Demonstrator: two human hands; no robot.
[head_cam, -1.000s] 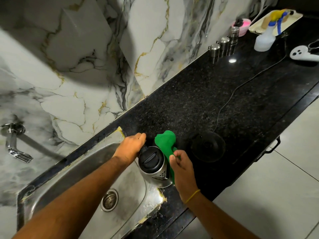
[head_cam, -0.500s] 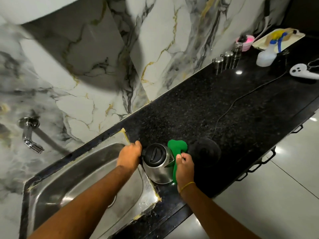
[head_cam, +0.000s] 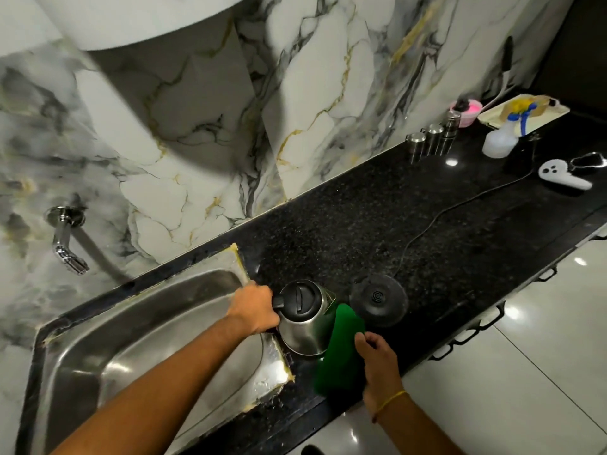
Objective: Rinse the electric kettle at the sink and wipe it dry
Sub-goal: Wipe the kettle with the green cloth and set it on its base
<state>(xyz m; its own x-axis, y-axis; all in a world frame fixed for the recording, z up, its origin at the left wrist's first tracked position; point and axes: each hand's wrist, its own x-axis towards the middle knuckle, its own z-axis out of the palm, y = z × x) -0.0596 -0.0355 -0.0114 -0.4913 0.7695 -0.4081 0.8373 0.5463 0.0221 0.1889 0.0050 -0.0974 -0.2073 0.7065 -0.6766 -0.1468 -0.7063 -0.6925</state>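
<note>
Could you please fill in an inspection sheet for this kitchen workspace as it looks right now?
Surface: black speckled countertop, steel sink set in on the left.
Job's things: steel electric kettle, lid shut, on the counter by the sink's corner; green cloth against its side; kettle base beside it.
Clutter: three steel canisters, spray bottle, tray, pink container, white controller.
Grippers: left hand grips the kettle handle; right hand holds the cloth.
Cables: base's cord runs across the counter.
Surroundings: marble wall, wall tap, tiled floor.
</note>
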